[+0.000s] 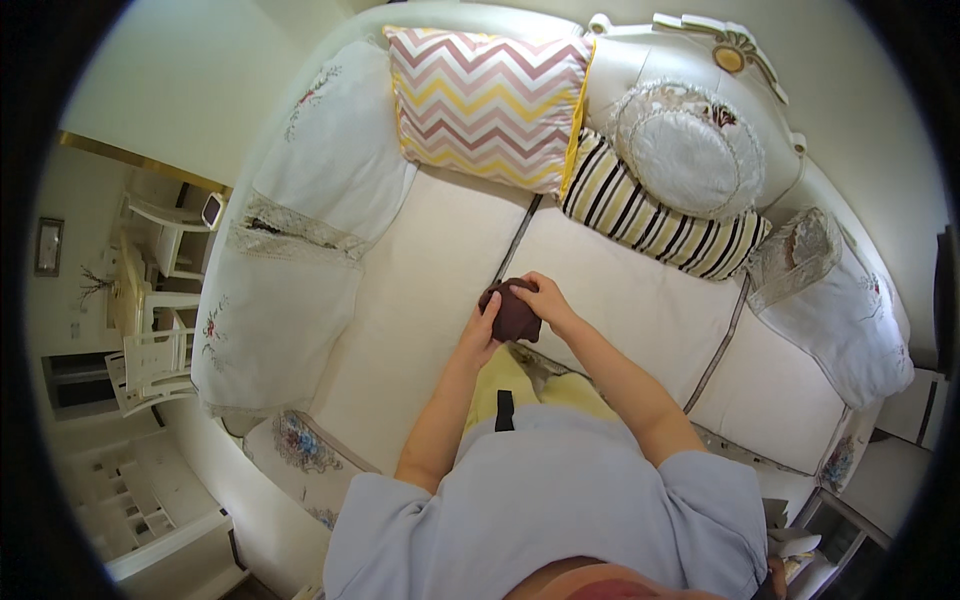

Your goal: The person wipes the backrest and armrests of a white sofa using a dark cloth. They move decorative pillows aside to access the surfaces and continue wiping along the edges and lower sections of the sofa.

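Observation:
Between my two hands is a small bundle of dark brown cloth (517, 315), gathered into a rounded shape. My left hand (480, 326) grips its left side, thumb on top. From the upper right my right hand (546, 300) holds it, with the thumb pressed on the cloth's upper face. The fingers beneath the bundle are partly hidden. It is held in front of my body, above the front part of the white sofa seat (420, 300).
Along the sofa back lie a zigzag-patterned pillow (491, 109), a striped cushion (652, 217) and a round white cushion (686, 161). White embroidered covers drape the left armrest (285, 315) and right armrest (847, 300). White chairs (161, 360) and a table (131, 285) stand beyond, at left.

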`<control>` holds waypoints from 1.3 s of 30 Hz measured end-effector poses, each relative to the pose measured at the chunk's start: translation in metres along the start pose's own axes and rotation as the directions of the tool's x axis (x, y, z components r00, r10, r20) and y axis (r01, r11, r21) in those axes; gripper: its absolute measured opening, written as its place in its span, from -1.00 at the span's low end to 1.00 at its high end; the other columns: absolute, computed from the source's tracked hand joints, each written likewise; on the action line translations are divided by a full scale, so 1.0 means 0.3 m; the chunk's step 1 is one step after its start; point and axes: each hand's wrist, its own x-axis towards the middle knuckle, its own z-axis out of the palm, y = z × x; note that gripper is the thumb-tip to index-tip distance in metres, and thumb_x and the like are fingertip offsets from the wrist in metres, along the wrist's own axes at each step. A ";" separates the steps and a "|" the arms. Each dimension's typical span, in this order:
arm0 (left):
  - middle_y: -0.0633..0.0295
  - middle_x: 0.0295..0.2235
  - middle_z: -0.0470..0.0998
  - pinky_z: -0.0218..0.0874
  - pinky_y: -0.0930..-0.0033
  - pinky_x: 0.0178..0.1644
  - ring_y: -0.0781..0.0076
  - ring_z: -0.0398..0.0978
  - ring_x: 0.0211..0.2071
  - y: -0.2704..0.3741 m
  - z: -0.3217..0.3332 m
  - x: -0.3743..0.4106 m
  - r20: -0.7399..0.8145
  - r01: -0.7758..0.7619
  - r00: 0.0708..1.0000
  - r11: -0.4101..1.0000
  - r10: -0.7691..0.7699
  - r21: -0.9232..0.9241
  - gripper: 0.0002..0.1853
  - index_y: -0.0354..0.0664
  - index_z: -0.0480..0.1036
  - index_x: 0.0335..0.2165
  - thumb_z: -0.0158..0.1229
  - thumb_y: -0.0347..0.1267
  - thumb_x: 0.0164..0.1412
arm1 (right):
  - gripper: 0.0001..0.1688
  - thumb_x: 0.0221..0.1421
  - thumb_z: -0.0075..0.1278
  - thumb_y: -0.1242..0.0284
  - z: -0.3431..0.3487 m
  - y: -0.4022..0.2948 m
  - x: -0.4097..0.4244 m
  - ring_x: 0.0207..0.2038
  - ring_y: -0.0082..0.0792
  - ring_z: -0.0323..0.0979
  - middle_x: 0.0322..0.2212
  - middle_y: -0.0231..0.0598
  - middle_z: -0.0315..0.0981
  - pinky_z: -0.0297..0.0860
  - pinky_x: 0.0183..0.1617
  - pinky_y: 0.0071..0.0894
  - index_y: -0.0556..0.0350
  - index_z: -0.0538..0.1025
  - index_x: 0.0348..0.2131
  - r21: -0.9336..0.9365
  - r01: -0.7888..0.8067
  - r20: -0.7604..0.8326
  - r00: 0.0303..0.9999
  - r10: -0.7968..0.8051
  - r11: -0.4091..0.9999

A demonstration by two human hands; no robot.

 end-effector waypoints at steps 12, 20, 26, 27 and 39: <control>0.20 0.15 0.29 0.20 -0.11 0.15 0.18 0.30 0.15 0.420 -0.073 0.170 0.301 0.259 0.928 0.962 -0.221 -0.091 -0.27 0.06 0.15 0.19 -0.34 0.25 0.26 | -0.66 0.03 0.13 0.28 0.150 -0.181 0.286 -0.30 -0.32 0.46 -0.37 -0.19 0.51 0.38 -0.19 -0.35 0.13 0.48 -0.25 -0.255 0.202 -0.177 0.952 -0.251 0.946; 0.08 0.13 0.31 0.20 -0.05 0.18 0.15 0.32 0.12 0.710 -0.206 0.335 0.272 0.192 0.943 0.981 -0.193 0.032 -0.43 -0.11 0.13 0.18 -0.24 -0.02 0.36 | -0.44 0.09 0.11 0.14 0.205 -0.410 0.461 -0.20 -0.27 0.42 -0.20 -0.11 0.44 0.37 -0.05 -0.31 0.13 0.44 -0.03 -0.320 0.301 -0.054 0.941 -0.334 0.898; 0.09 0.10 0.34 0.22 0.08 0.17 0.20 0.36 0.09 0.786 -0.193 0.498 0.339 0.117 0.937 0.990 -0.084 -0.080 -0.48 -0.17 0.17 0.15 -0.14 -0.13 0.35 | -0.41 0.06 0.10 0.09 -0.056 -0.526 0.619 -0.08 -0.05 0.39 -0.13 0.06 0.40 0.31 0.04 -0.18 0.18 0.47 -0.08 -0.552 0.318 -0.255 0.816 -0.519 0.771; 0.13 0.08 0.36 0.24 0.13 0.16 0.25 0.37 0.08 0.806 -0.189 0.531 0.335 0.099 0.940 0.991 -0.066 -0.084 -0.50 -0.18 0.19 0.14 -0.12 -0.14 0.35 | -0.43 0.06 0.09 0.12 -0.112 -0.567 0.646 -0.06 -0.02 0.37 -0.13 0.07 0.40 0.29 0.07 -0.16 0.19 0.46 -0.08 -0.587 0.315 -0.283 0.783 -0.554 0.746; 0.14 0.07 0.32 0.24 0.22 0.14 0.30 0.34 0.08 1.115 0.232 0.957 0.201 -0.400 0.907 0.906 0.371 0.135 -0.52 -0.21 0.18 0.13 -0.02 -0.27 0.32 | -0.52 0.08 0.02 0.17 -0.732 -0.818 1.126 0.18 -0.08 0.14 0.00 -0.07 0.34 0.20 0.17 -0.06 0.01 0.50 -0.05 -0.876 0.010 -0.382 0.596 -0.706 0.482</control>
